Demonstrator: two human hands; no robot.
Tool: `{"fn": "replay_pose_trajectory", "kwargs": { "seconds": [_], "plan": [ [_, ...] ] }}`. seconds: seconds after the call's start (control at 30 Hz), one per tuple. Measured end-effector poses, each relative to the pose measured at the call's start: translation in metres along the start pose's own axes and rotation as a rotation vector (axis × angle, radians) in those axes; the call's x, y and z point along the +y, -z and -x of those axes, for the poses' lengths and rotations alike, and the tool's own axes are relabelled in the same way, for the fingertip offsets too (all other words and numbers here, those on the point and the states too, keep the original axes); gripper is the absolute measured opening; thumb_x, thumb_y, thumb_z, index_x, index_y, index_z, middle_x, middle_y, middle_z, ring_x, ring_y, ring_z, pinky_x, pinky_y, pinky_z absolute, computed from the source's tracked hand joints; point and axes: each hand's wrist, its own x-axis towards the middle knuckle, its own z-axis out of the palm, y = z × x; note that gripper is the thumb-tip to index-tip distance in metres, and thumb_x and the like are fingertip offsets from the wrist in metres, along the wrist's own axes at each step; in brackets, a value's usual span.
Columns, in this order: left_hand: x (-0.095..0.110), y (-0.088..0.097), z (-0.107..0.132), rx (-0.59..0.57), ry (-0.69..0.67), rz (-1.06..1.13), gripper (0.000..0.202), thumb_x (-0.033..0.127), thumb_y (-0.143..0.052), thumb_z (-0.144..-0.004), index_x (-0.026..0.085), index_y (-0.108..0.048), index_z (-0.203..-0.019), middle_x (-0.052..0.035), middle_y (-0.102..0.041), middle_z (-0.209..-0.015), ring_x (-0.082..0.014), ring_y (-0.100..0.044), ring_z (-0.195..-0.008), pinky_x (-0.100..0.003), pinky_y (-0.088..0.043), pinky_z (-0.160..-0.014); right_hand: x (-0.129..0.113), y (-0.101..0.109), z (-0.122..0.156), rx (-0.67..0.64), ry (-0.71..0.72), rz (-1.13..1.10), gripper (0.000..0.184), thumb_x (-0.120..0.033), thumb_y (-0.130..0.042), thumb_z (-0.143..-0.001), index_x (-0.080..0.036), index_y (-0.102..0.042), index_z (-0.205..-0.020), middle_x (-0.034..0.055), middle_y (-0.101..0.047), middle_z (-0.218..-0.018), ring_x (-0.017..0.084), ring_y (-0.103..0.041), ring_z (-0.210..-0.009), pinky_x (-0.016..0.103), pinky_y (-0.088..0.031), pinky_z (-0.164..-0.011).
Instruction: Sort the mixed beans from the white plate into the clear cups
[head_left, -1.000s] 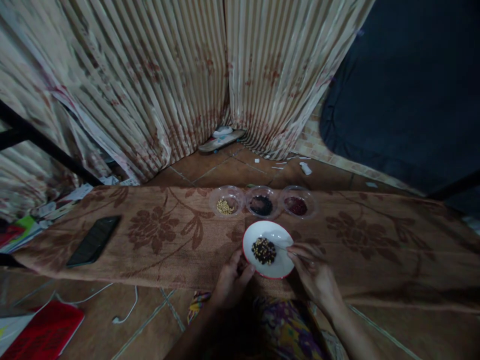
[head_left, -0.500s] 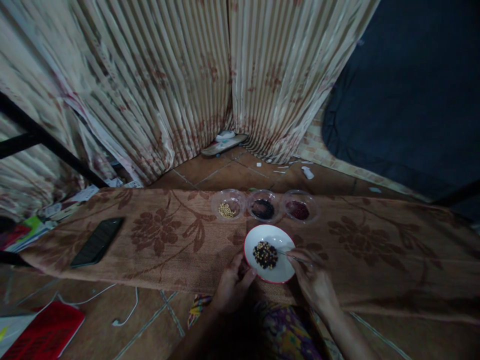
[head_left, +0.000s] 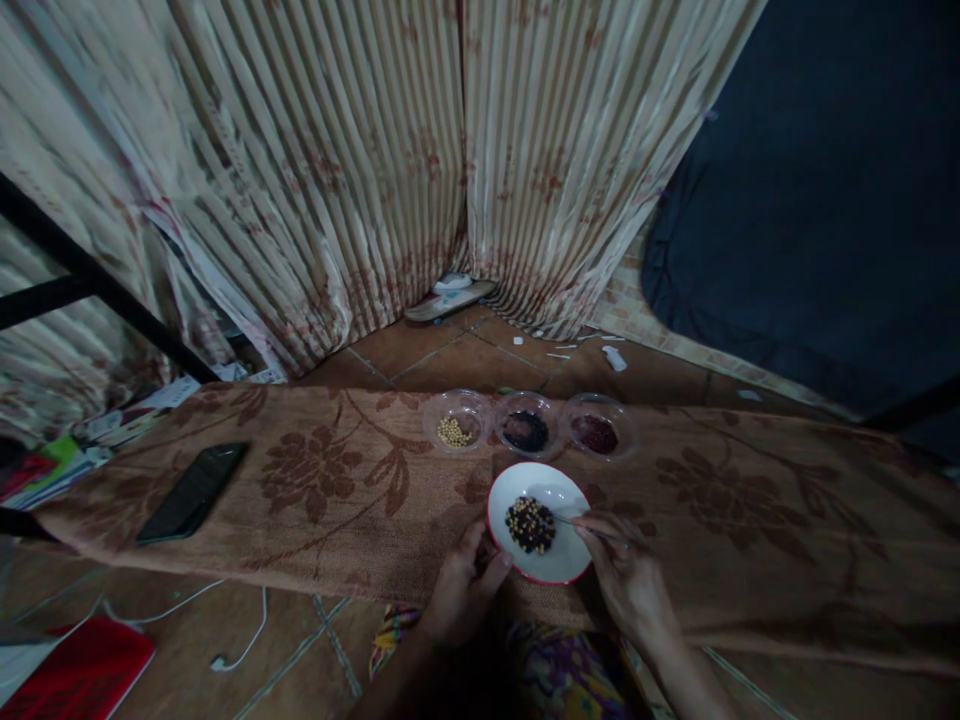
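Note:
A white bowl with a red rim (head_left: 566,568) stands on the cloth in front of me, holding a pile of mixed dark and pale yellow beans (head_left: 531,524). My left hand (head_left: 466,578) grips the bowl's left edge, thumb by the near rim. Between the fingers of my right hand (head_left: 628,575) is a thin metal utensil (head_left: 570,521). Its tip meets the right side of the pile; whether it is a spoon or tweezers I cannot tell. Beyond the bowl, three clear plastic bowls hold yellow beans (head_left: 454,432), black beans (head_left: 527,430) and dark red beans (head_left: 596,434).
A brown flowered cloth (head_left: 337,530) covers the long, low table. A black phone (head_left: 193,492) lies at its left. Behind are striped curtains (head_left: 360,180) and a skateboard (head_left: 450,301) on the tiled floor. A white cable (head_left: 255,635) and a red bag (head_left: 90,665) lie lower left.
The whole scene sits slightly lower in the picture, as the camera has tilted up a little. Both hands keep their hold, and the utensil's tip stays at the pile.

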Motion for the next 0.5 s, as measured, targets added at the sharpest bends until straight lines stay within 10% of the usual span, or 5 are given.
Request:
{"fn": "replay_pose_trajectory", "kwargs": {
  "seconds": [0.5],
  "plan": [
    [-0.002,0.001,-0.002,-0.083,-0.041,0.156,0.048,0.038,-0.055,-0.088,0.02,-0.048,-0.132,-0.0068,-0.069,-0.11,-0.0223,-0.063,-0.099,-0.031,-0.047,-0.092,0.021,0.047,-0.082,0.398,-0.049,-0.129,0.029,-0.042,-0.054,-0.086,-0.018,-0.071,-0.092,0.0111,-0.072,-0.096,0.025,-0.066,-0.089,0.039,-0.052,-0.081]
  ]
}}
